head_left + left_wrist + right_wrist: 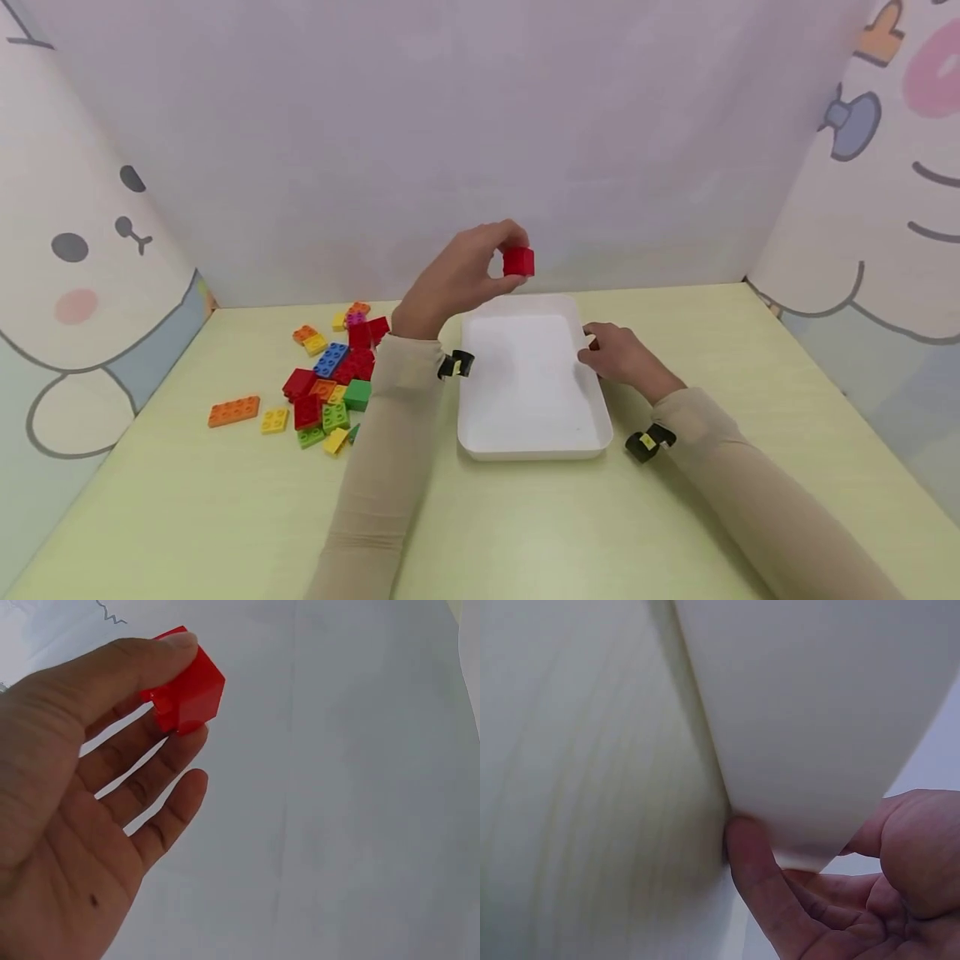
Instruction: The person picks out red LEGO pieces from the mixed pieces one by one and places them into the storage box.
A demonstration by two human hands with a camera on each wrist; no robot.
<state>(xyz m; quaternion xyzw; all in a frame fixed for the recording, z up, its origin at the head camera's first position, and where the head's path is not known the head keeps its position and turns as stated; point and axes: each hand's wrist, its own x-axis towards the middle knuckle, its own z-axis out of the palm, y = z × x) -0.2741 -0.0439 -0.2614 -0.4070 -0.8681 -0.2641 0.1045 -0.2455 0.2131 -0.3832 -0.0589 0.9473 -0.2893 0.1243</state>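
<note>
My left hand [468, 271] pinches a red toy brick [519, 262] between thumb and fingertips, held up over the far end of a white tray [534, 454]. From the left wrist, the red brick [201, 690] shows its smooth faces, with its hollow or studded side turned towards the palm; the little finger stands free of it. My right hand [622, 358] grips the tray's right side, thumb over the rim. In the right wrist view, a fingertip of the right hand [840, 900] lies low against the tray's outer wall [802, 727], beside the table.
Left of the tray, a loose heap of toy bricks [330, 362] in several colours lies partly behind the left forearm. An orange brick [234, 412] sits apart at its left. A pale curtain [480, 150] hangs behind the table [525, 533], with printed cartoon panels at both sides.
</note>
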